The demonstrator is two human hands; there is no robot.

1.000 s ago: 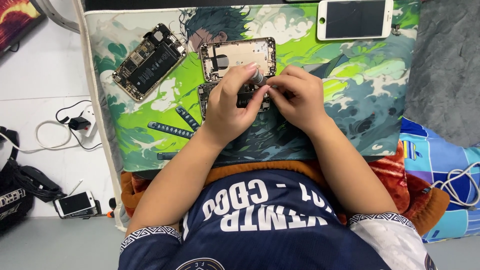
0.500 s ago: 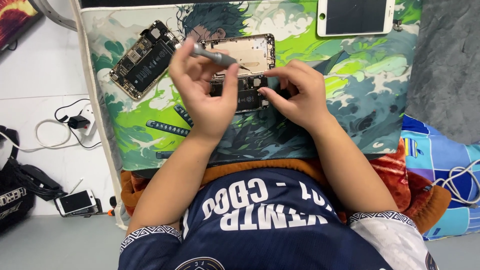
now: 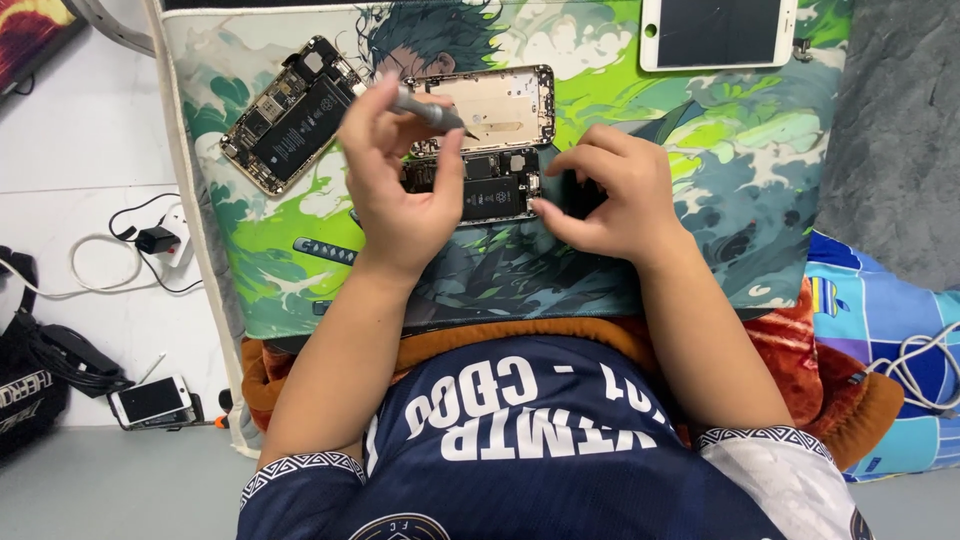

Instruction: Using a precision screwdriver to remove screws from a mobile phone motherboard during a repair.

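My left hand [image 3: 395, 175] is raised over the green printed mat [image 3: 700, 130] and grips a slim grey screwdriver [image 3: 425, 108], tip pointing right. Below it lies an opened phone with a black battery [image 3: 490, 190]. My right hand [image 3: 610, 190] rests on the mat with its fingertips touching the right end of that opened phone. Just behind lies an empty gold phone shell [image 3: 500, 105].
A second opened phone with its battery [image 3: 292, 115] lies at the mat's far left. A white phone screen [image 3: 718, 32] sits at the top right. A small phone [image 3: 150, 400], cables and a charger [image 3: 155, 240] lie on the floor at left.
My left hand lifted off the opened phone, raising the screwdriver higher. My right hand stayed by the phone's right end, so more of the phone shows.
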